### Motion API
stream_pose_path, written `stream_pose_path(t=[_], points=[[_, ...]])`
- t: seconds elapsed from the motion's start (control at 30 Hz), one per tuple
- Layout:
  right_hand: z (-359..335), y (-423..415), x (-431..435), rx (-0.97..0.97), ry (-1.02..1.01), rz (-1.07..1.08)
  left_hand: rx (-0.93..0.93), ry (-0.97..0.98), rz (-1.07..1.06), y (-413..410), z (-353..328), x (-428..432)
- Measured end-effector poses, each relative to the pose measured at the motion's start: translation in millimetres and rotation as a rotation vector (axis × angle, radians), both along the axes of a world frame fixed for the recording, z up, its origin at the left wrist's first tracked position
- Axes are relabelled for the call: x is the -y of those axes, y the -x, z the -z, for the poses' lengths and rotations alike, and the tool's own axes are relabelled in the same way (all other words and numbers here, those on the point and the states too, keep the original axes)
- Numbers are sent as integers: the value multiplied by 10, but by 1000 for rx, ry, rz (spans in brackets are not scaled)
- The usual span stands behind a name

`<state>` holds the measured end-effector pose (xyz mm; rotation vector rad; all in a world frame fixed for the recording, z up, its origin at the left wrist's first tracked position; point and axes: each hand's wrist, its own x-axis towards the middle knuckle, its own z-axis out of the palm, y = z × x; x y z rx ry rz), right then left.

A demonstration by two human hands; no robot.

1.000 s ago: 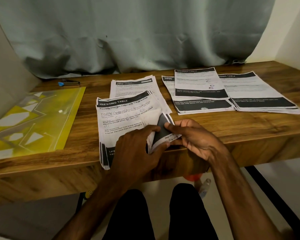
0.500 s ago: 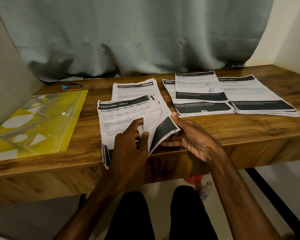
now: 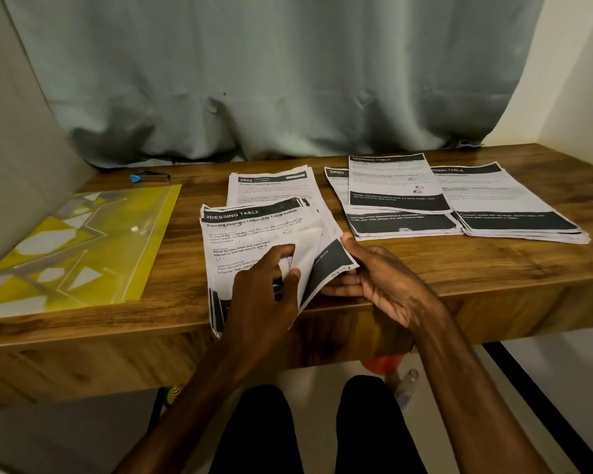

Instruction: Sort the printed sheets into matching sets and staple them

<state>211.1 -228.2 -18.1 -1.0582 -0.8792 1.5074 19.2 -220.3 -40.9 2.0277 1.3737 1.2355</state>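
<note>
Stapler (image 3: pixel 150 177) at 10 o'clock, untouched: no stapling yet, by look of it. Unsorted stack (image 3: pixel 250 234) at 6 o'clock, at table (image 3: pixel 493 268) edge. Your left hand (image 3: pixel 264 295) curls up top sheet (image 3: pixel 308 248) corner, and your right hand (image 3: pixel 380 278) pinches stack corner beneath. Sorted piles (image 3: pixel 397 186) from 12 to 2 o'clock. Sorting partway.

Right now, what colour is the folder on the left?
The folder is yellow with grey and white angular shapes, best seen in the head view.

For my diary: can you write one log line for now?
step: leafing near stack | left hand: holds top sheet by corner | right hand: pinches lower sheet by corner | stapler: back left
</note>
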Motion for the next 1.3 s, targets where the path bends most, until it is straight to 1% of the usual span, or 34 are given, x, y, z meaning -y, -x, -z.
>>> stream_pose_path(t=[0.1, 0.17, 0.27, 0.5, 0.7, 0.93, 1.2, 1.3], points=[[3, -1, -8, 4, 6, 1, 2, -17, 18, 17, -5, -6], [3, -5, -6, 4, 13, -7, -2, -54, 72, 25, -16, -1], [-7, -2, -5, -4, 28, 0, -103, -124, 145, 19, -28, 29], [6, -13, -7, 44, 20, 13, -193, -122, 128, 21, -11, 89], [15, -11, -4, 69, 14, 16, -285, -248, 85, -18, 48, 76], [57, -37, -29, 84, 4, 18, -301, -214, 76, -38, 103, 50], [85, -41, -29, 79, -34, -46, -287, -269, 24, -63, 60, 71], [95, -40, -39, 62, -46, -65, -244, -280, 8, -77, 50, 68]])
